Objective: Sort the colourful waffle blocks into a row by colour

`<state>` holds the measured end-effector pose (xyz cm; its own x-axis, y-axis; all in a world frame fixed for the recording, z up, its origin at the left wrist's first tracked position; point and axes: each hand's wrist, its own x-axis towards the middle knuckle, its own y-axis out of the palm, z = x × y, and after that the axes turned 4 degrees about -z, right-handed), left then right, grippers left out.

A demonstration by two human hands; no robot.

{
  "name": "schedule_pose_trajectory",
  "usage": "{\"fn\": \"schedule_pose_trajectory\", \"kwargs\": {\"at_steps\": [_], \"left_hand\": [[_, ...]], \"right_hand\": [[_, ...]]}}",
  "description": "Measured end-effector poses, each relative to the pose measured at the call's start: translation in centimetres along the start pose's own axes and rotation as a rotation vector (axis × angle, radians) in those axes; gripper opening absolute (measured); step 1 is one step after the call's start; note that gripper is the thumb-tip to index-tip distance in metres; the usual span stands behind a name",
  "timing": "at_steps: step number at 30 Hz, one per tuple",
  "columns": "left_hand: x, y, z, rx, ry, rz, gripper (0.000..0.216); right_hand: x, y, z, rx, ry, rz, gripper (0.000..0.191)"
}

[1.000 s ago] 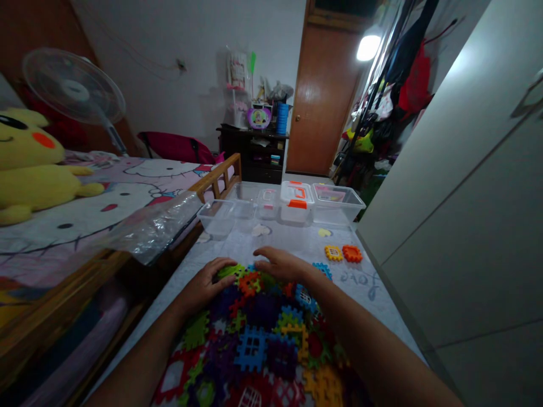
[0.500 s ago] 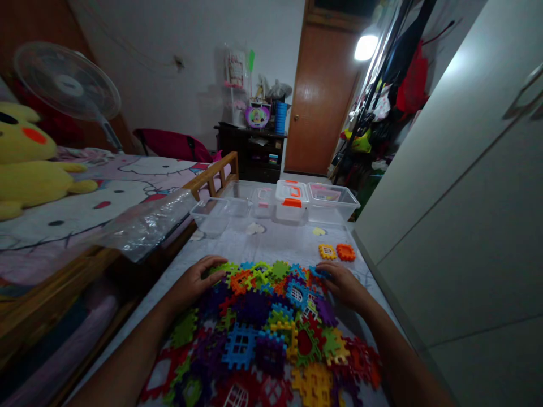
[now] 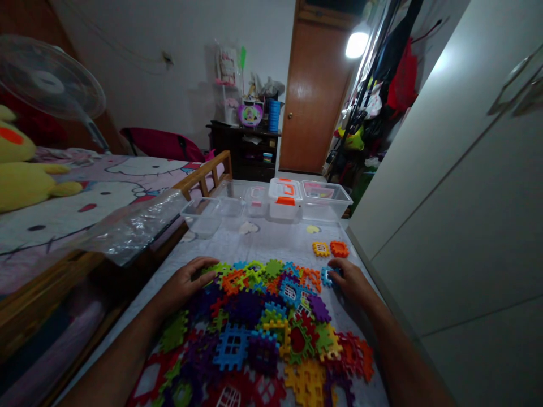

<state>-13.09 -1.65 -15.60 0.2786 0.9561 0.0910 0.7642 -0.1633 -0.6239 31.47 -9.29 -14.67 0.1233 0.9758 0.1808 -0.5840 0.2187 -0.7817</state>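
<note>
A heap of coloured interlocking plastic tiles (image 3: 263, 322) covers the near part of a table with a pale printed cloth (image 3: 271, 240). My left hand (image 3: 186, 282) lies flat on the heap's far left edge, fingers spread over green and purple tiles. At the heap's far right edge my right hand (image 3: 350, 280) rests with its fingers curled over a blue tile (image 3: 327, 276). A yellow tile (image 3: 320, 249) and an orange tile (image 3: 338, 249) lie apart just beyond my right hand.
Clear plastic boxes (image 3: 326, 199), one with a white lid and orange latch (image 3: 284, 204), stand along the far table edge. A bed with a wooden rail (image 3: 199, 178), crumpled plastic sheet (image 3: 127, 229) and yellow plush toy lies left. White cupboard doors (image 3: 458, 215) stand right.
My right hand swept from the middle of the heap's far edge out to its right edge, spreading the tiles wider. My left hand stayed at the left edge.
</note>
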Motion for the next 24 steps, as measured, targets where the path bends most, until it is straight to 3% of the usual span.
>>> {"fn": "schedule_pose_trajectory", "kwargs": {"at_steps": [3,8,12,16,20,24], "left_hand": [[0.0,0.0,0.0,-0.010,-0.001,-0.010,0.056],[0.0,0.0,0.0,0.000,0.011,-0.016,0.054],[0.0,-0.1,0.0,0.002,0.016,-0.010,0.055],[0.1,-0.1,-0.1,0.005,0.016,-0.002,0.056],[0.1,-0.1,-0.1,0.009,0.018,0.015,0.056],[0.0,-0.1,-0.5,0.007,0.021,0.006,0.057]], "right_hand": [[-0.1,0.2,-0.1,-0.122,-0.054,-0.045,0.019],[-0.3,-0.1,0.3,-0.202,-0.086,0.095,0.030],[-0.4,-0.3,1.2,-0.200,-0.095,0.122,0.033],[-1.0,-0.1,4.5,-0.090,-0.200,0.054,0.028],[-2.3,1.3,8.3,-0.028,-0.344,0.220,0.037],[-3.0,2.8,9.6,-0.061,-0.343,0.258,0.037]]}}
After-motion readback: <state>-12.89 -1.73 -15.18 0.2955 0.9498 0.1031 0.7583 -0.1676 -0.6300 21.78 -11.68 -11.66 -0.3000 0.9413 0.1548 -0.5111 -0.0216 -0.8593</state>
